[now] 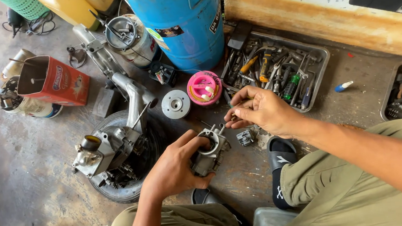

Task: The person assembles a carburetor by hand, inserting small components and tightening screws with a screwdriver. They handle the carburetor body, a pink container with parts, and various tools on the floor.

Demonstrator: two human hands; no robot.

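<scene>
A grey metal carburetor (209, 151) is gripped by the left hand (174, 168) just above the concrete floor (33, 190). What seems a thin green-handled tool (237, 104) is pinched in the right hand (261, 111), beside the tool tray (322, 63).

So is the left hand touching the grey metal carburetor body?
Touching: the head view shows the left hand wrapped around the grey metal carburetor body, thumb on its rim.

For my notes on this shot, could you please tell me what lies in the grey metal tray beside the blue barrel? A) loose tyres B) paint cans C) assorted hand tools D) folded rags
C: the grey metal tray next to the blue barrel is filled with assorted hand tools, several with coloured handles.
</scene>
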